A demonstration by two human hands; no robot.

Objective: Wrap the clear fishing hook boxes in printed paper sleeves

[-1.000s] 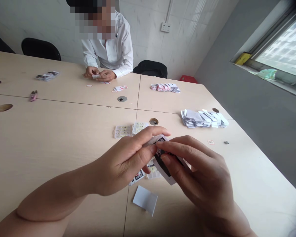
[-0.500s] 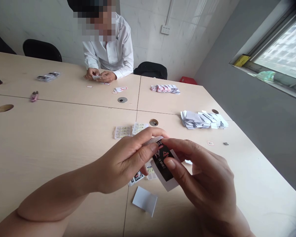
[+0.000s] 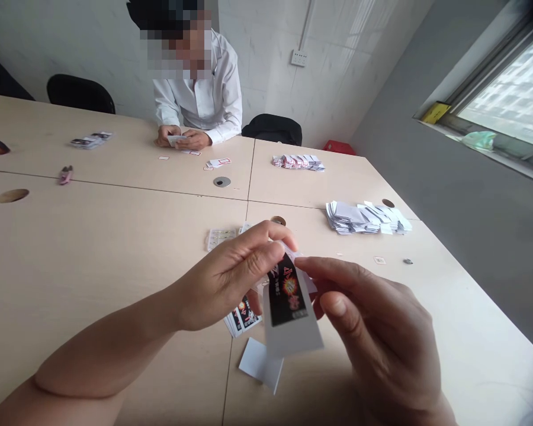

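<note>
Moved since the earlier frame: printed card (image 3: 288, 296), centre of the frame, its loose lower end swung down and slightly left, more of the black panel showing; right hand (image 3: 382, 337), thumb lifted off the card face. Left hand (image 3: 235, 278): closed on the card's upper end, thumb on top. Right hand: partly open, thumb and forefinger parted, forefinger at the card's upper right edge. Handling, as judged: light, thin, springy paper stock; apt to crease; smooth face, may slip; best taken by the side edges or blank lower border. Nearby: fanned printed cards (image 3: 244, 322), lower centre; folded white card (image 3: 257, 361), below these; clear case (image 3: 220, 238), above the left hand
</note>
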